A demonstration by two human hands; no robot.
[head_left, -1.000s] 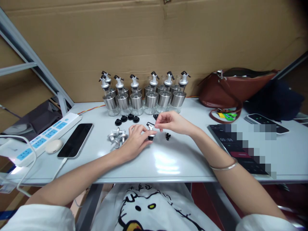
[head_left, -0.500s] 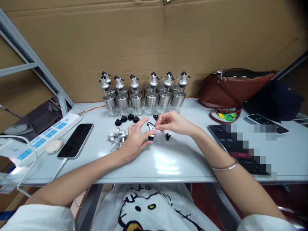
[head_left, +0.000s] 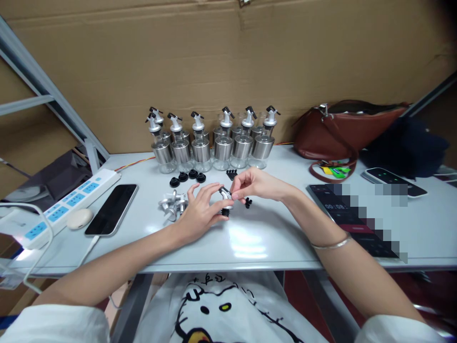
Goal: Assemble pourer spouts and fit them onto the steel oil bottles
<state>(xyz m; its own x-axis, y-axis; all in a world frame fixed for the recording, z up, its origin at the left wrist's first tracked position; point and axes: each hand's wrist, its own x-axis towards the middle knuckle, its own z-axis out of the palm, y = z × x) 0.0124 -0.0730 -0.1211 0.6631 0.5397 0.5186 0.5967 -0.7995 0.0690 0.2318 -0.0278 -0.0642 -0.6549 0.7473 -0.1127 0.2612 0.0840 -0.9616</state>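
My left hand (head_left: 204, 208) grips a silver pourer spout (head_left: 225, 196) with a black stopper at its base and a black flip cap on top. The pinched fingertips of my right hand (head_left: 250, 185) meet at the cap end of this spout; whether they hold a separate small piece is hidden. To the left of my left hand lie several loose silver spout bodies (head_left: 173, 205). Behind them sit several black rubber stoppers (head_left: 183, 176). Small black caps (head_left: 247, 203) lie just under my right hand, and more little black pieces (head_left: 232, 173) are behind it.
Glass and steel bottles (head_left: 223, 148) stand in rows at the back, several topped with spouts. At left are a phone (head_left: 112, 209), a power strip (head_left: 71, 202) and a round white case (head_left: 79, 218). At right are a brown bag (head_left: 350, 128) and a tablet-like timer screen (head_left: 339, 209).
The spout has tipped slightly and moved a little down and right in my left hand. My right fingertips stay at its cap end. The view has shifted slightly.
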